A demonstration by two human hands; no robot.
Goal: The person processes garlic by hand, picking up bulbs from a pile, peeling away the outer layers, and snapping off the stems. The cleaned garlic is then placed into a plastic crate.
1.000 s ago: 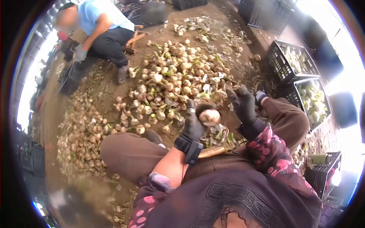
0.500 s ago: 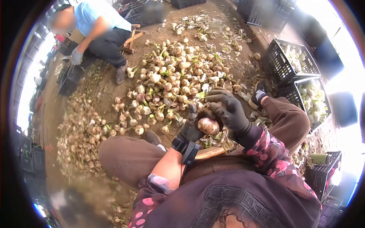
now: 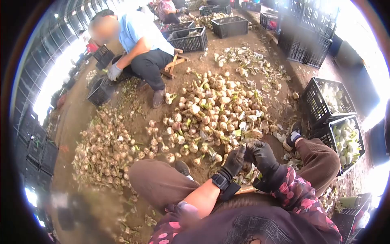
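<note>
Meeting now, your dark-gloved left hand (image 3: 233,163) and dark-gloved right hand (image 3: 265,158) have fingertips bent together, hiding the round, pale bulb visible earlier; whether they grip it, you cannot tell. Beyond, soil-stained round bulbs (image 3: 221,101) lie heaped at eleven o'clock.

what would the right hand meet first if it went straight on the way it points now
The right hand would probably meet the left hand, close at its fingertips; depth is unclear, so they may already touch.
</note>
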